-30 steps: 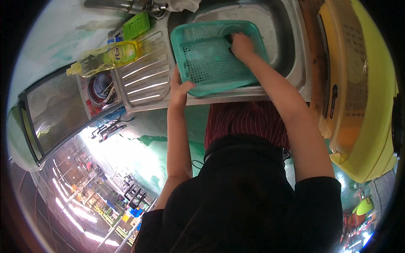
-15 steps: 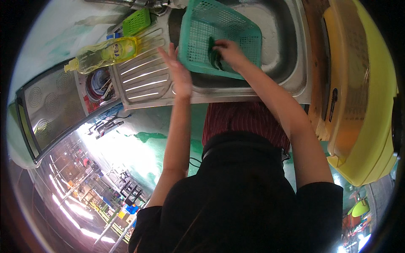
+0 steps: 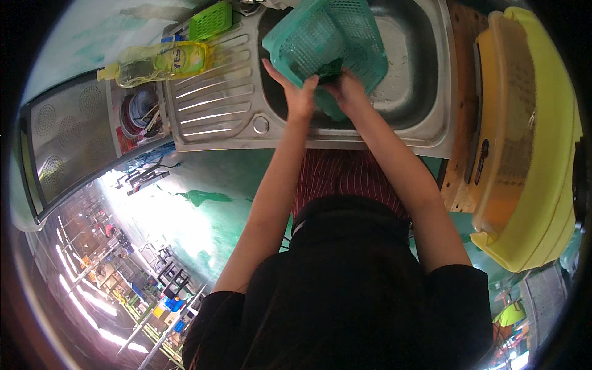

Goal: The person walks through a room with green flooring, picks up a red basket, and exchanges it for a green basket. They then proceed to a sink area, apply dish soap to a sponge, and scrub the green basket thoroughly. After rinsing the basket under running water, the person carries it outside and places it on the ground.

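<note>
A teal perforated plastic basket (image 3: 311,34) is held tilted over the steel sink bowl (image 3: 407,74). My left hand (image 3: 298,97) grips its near left rim, thumb on the edge and fingers along the outer wall. At the near side, my right hand (image 3: 349,94) is closed on a dark green cloth or scouring pad (image 3: 332,69), pressed against the basket wall. Part of that pad is hidden by the fingers and the rim.
Left of the bowl is the ribbed drainboard (image 3: 216,92), with a yellow see-through soap bottle (image 3: 163,63) lying across it. Behind sits a bright green slotted tray (image 3: 211,21). A dish rack (image 3: 71,135) stands at left; a large yellow container (image 3: 536,142) is at right.
My left hand has moved right from free air beside the basket and taken hold of its rim. The basket has turned and tipped; my right hand has shifted to its near edge with the pad.
</note>
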Available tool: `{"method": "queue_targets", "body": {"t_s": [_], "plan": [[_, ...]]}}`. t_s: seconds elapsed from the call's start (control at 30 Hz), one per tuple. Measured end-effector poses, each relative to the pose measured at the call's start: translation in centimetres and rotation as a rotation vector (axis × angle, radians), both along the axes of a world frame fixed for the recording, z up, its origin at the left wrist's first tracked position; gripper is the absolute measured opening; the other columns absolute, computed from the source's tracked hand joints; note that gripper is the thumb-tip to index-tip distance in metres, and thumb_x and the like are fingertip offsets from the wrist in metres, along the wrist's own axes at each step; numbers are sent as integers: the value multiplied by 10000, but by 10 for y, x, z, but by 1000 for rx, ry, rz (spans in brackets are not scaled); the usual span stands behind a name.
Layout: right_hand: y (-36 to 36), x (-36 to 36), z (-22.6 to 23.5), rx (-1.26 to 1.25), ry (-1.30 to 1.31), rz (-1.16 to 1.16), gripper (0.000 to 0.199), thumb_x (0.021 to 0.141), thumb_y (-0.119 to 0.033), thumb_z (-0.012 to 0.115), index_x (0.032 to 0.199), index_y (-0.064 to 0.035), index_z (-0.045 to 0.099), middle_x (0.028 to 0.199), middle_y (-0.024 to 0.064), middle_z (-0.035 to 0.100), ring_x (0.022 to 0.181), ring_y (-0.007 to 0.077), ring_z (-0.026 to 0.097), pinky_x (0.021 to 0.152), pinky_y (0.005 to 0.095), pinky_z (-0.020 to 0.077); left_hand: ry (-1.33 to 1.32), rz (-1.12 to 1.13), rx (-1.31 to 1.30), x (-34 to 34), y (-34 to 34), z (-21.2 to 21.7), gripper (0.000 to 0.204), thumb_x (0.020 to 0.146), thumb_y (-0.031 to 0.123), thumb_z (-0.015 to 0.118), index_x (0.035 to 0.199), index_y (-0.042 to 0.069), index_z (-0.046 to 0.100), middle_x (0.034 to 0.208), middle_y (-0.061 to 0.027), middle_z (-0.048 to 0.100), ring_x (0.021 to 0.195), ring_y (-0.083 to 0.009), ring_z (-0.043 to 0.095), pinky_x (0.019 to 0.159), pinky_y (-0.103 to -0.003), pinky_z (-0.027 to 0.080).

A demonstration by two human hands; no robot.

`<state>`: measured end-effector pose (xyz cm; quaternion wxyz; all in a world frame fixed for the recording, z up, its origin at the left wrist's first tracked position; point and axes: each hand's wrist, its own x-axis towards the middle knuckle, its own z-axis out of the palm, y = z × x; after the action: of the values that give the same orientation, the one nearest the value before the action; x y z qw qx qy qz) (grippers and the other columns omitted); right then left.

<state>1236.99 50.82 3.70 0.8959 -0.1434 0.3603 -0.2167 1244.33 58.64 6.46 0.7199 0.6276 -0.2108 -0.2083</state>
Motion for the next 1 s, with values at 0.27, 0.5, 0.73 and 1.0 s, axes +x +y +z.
{"method": "queue_targets", "body": {"t_s": [0.27,0.5,0.73,1.0], "plan": [[-50,-24,45,-1685,421,115,222,715,1,495,923,-66,538,847,115,492,775,307,505,674,357,438,-545,-17,749,56,-26,77,947,452,404,709,1245,58,323,1152,-271,407,1101,-320,397,901,-344,333],[-80,25,-22,-2061,769,207,220,730,-81,462,931,-84,551,957,101,499,860,278,519,698,380,450,-610,-335,1072,21,-81,111,851,560,358,604,1298,123,252,1253,-216,320,1136,-381,323,949,-414,257],[-44,28,-56,-1680,612,783,292,796,-183,386,1039,-65,498,973,197,524,873,330,537,710,424,444,-594,-429,890,56,-73,51,943,478,437,625,1308,199,245,1217,-182,364,1135,-346,324,935,-423,267],[-72,19,-31,-1859,644,637,262,808,-183,383,978,-13,484,934,214,546,786,330,569,682,424,454,-637,-396,955,43,-75,62,890,481,387,625,1290,245,285,1217,-198,342,1148,-356,300,914,-471,270]]}}
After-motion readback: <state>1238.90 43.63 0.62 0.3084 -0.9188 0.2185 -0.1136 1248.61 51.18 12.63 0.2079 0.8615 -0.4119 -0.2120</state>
